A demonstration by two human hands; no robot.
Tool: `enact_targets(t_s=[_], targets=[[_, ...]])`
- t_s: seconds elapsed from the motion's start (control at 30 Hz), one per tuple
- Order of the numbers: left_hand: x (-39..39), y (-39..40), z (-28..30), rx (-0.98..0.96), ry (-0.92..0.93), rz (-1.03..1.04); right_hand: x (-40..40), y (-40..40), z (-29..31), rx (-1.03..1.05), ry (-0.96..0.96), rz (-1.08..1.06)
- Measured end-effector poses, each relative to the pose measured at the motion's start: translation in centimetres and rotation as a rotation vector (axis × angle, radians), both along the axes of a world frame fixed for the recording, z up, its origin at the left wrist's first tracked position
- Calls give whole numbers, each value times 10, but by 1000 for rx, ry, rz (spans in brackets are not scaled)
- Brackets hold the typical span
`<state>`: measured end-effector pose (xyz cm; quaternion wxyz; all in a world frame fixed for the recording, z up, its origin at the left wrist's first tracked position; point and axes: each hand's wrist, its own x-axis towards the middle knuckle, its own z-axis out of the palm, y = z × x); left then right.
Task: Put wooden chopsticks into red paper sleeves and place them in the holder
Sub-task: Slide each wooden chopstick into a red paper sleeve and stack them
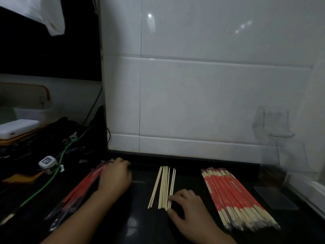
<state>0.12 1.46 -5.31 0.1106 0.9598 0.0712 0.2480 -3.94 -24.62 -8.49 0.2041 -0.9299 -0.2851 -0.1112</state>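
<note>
A kitchen: white tiled wall (202,95) behind a glossy black counter (140,224).

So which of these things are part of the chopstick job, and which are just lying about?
Job:
bare chopsticks, right hand touching them
empty sleeves, left hand on them
sleeved chopsticks
clear holder on the wall

Lying about:
green cable
white box
tagged white gadget
white bag

Dim and soft throughout, with glare spots on the tiles (193,32) up top, a faint sheen on the black counter (133,224), the left side sunk in near-black shadow, straight lines bowed toward the edges, and a barely legible clear holder (274,124).
</note>
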Motion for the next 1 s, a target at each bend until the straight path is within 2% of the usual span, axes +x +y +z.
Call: enact_targets(t_s=[0.07, 0.13, 0.27, 0.4, 0.5, 0.6, 0.77, 0.9, 1.0], targets=[[1, 18, 1, 189, 121, 143, -2, 2, 1, -21, -27, 3], [3, 29, -2, 293, 208, 232, -3, 3, 2, -9, -28, 11], [6, 39, -13, 336, 244, 274, -4, 2, 3, 23, -16, 0], [3, 30, -15, 365, 215, 211, -5, 2, 4, 28, -3, 3], [-2, 14, -10, 362, 185, 63, -4, 4, 4, 32, 1, -10], [0, -4, -12, 273, 195, -36, -5, 5, 5, 42, 5, -48], [6, -22, -16, 181, 122, -68, -7, 6, 6, 39, -1, -143], [10, -32, -17, 197, 239, -63, -9, 7, 9, 27, -3, -223], [9, -35, -19, 110, 194, -103, -11, 6, 13, 10, -10, -276]])
